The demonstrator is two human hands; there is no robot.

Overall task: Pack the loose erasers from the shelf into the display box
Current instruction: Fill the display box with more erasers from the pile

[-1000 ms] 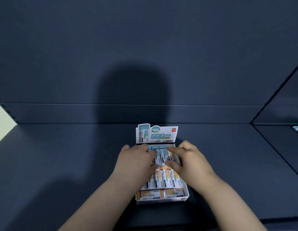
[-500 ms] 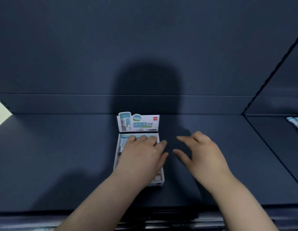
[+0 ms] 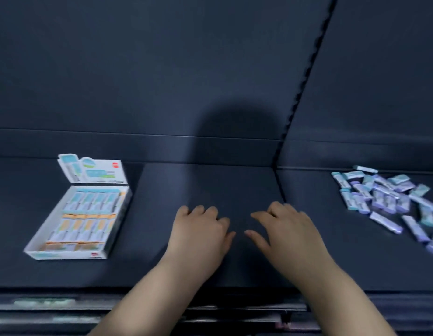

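Both hands have left the white cardboard display box (image 3: 65, 255), now well to your left.
Your left hand (image 3: 198, 236) and right hand (image 3: 290, 236) are palm-down, fingers loosely curled, holding nothing; glossy lilac-and-teal loose erasers (image 3: 385, 197) lie heaped far right on the matte dark shelf (image 3: 356, 258).

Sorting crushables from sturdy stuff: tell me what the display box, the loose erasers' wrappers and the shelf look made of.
Display box: thin printed card, matte; folded upright flap, crisp white walls. Loose erasers: printed sleeves, paper or plastic; blur leaves it open. Shelf: probably dark painted metal; flat, faint sheen, straight seams.
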